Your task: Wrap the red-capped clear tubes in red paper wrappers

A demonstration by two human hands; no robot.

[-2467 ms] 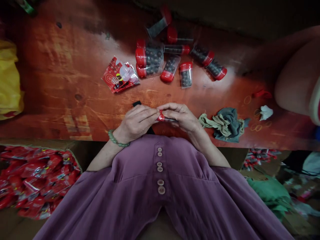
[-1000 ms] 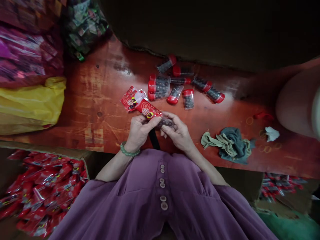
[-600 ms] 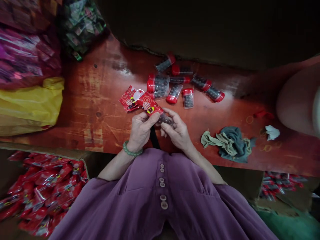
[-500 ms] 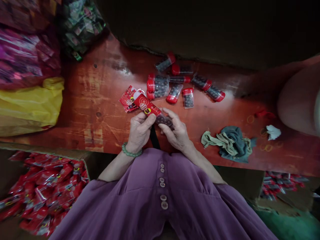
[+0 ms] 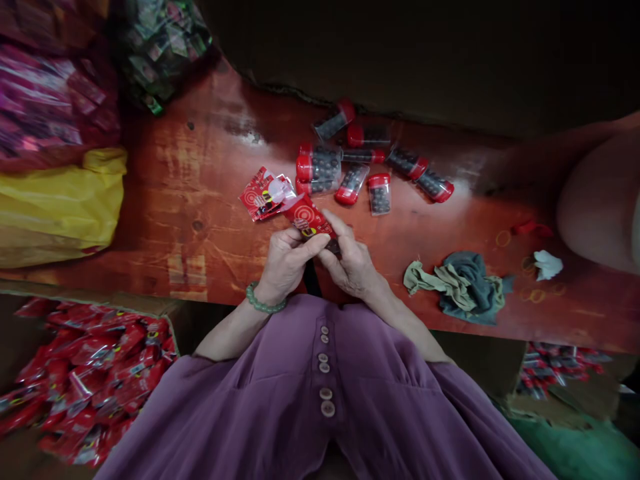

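My left hand (image 5: 284, 265) is closed on a red printed plastic sleeve (image 5: 304, 212), its thumb pressed on the print. Inside the sleeve's lower right end sits a clear bottle of dark balls (image 5: 332, 247), only a small part of it showing. My right hand (image 5: 353, 261) grips that end, fingers wrapped round bottle and sleeve. Just beyond my left hand lies a small pile of flat red sleeves (image 5: 256, 195); the sleeve's loose upper end overlaps it. Farther back, several red-capped bottles of dark balls (image 5: 327, 165) lie scattered on the table (image 5: 215, 220).
Crumpled cloths (image 5: 465, 283), rubber bands (image 5: 534, 295) and a white scrap (image 5: 547, 265) lie to the right, near a pale round container (image 5: 600, 200). Full bags (image 5: 55, 207) line the left. Below the table edge stand a box of red packets (image 5: 100, 373) and another with bottles (image 5: 560, 367).
The sleeve has slid farther down over the bottle, covering most of it. My hands have come closer together, and the right fingers have moved up along the sleeve.
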